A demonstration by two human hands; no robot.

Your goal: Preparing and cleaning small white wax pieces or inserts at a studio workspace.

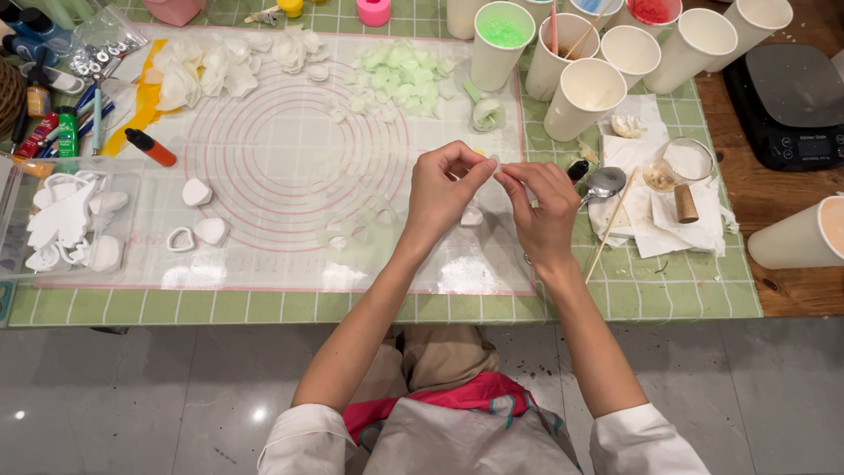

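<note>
My left hand [444, 189] and my right hand [542, 207] meet above a clear mat with pink circles [290, 167]. Between their fingertips they pinch a small pale petal-shaped piece [493, 162]. Several thin translucent cut-outs [352, 230] lie on the mat just left of my left wrist. White petals [220, 66] are piled at the mat's far left, pale green ones [400, 77] at its far middle. A small rolled green-and-white flower [486, 113] lies beyond my hands.
Several white paper cups [585, 95], some with coloured paste, stand at the back right. A spoon [602, 183], a wooden stick and crumpled tissue [677, 220] lie right of my hands. A black scale [791, 105] sits far right. White cutters [195, 192] and a clear box [70, 220] lie at left.
</note>
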